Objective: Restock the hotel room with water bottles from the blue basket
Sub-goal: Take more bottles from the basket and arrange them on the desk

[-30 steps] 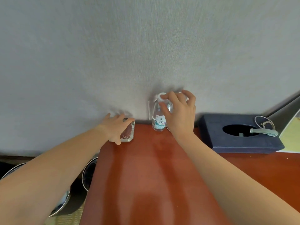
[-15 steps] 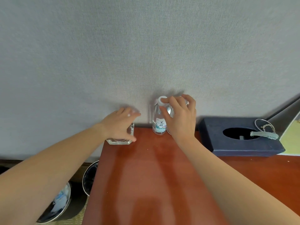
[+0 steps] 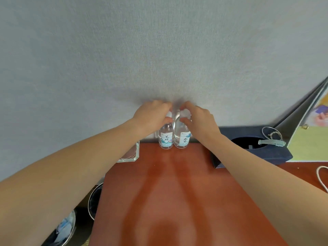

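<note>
Just left of the dark blue tissue box (image 3: 236,132), two clear water bottles stand upright side by side on the reddish-brown table (image 3: 168,192), touching each other and set back against the pale textured wall (image 3: 159,50). The left bottle (image 3: 166,139) is the farther of the pair from the tissue box; the right bottle (image 3: 182,139) is the nearer. Both show white labels with blue print and dark script.

The person's left hand (image 3: 152,118) grasps the left bottle at its neck and cap, fingers curled over the top and thumb pressed against the near side. The right hand (image 3: 198,119) grasps the right bottle the same way, its forearm crossing the near left corner of the tissue box. The two hands nearly meet above the caps.

Farther left of the tissue box, beyond the bottles, a square glass ashtray (image 3: 130,155) sits at the table's left edge, partly hidden under the left forearm. On the tissue box, at the right of its dark oval opening, lie a metal ring with a small chain (image 3: 271,132) and a pale green clip (image 3: 271,142). Right of the tissue box, a white cord (image 3: 320,176) loops at the picture's edge. Well to the left of the tissue box and below table level, two round bins (image 3: 94,199) stand on the floor.
</note>
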`<action>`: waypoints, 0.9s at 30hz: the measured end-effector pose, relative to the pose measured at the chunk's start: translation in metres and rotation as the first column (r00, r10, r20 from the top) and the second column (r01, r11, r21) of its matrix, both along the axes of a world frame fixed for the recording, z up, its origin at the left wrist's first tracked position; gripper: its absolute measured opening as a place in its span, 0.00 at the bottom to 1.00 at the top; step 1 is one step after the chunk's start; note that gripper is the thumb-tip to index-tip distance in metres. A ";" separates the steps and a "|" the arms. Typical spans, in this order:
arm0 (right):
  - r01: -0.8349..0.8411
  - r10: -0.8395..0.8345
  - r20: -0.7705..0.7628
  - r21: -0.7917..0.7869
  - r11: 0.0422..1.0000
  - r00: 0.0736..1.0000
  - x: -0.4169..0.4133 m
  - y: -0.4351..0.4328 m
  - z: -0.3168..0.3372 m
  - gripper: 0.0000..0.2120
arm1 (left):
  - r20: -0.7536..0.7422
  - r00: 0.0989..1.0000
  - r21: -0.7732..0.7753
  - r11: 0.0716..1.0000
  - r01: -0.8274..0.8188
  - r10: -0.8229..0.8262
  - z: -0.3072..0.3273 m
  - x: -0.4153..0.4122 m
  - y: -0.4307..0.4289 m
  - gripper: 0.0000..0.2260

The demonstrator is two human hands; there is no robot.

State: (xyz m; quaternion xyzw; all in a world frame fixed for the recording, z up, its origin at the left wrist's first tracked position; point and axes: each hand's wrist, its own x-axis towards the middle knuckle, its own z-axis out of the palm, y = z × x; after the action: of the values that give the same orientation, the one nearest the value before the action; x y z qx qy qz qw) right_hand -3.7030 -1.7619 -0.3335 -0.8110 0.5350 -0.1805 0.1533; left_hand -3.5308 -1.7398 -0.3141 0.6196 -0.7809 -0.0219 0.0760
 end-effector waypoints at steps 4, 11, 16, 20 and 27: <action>-0.017 0.017 0.000 -0.023 1.000 1.000 0.002 0.002 0.002 0.14 | 0.031 0.999 0.013 1.000 -0.012 0.012 0.002 0.005 0.005 0.15; -0.043 0.043 0.002 -0.046 0.998 0.999 0.023 0.004 0.001 0.16 | 0.043 0.997 0.032 0.997 -0.070 0.068 0.006 0.023 0.011 0.15; -0.063 0.061 -0.034 -0.063 0.996 0.998 0.037 0.002 0.002 0.19 | 0.042 0.993 0.038 0.993 -0.114 0.113 0.007 0.036 0.011 0.17; -0.084 0.081 -0.045 -0.081 0.993 0.996 0.043 0.001 0.002 0.18 | 0.020 0.993 0.041 0.992 -0.116 0.116 0.008 0.038 0.010 0.17; -0.095 0.093 -0.023 -0.069 0.993 0.995 0.048 0.000 0.004 0.17 | 0.020 0.996 0.086 0.992 -0.090 0.089 0.009 0.045 0.009 0.18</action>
State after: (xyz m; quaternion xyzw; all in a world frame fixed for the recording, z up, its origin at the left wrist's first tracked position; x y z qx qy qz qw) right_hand -3.6548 -1.7614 -0.3297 -0.8419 0.4911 -0.1837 0.1276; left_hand -3.4862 -1.7304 -0.3055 0.6569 -0.7513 -0.0475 0.0433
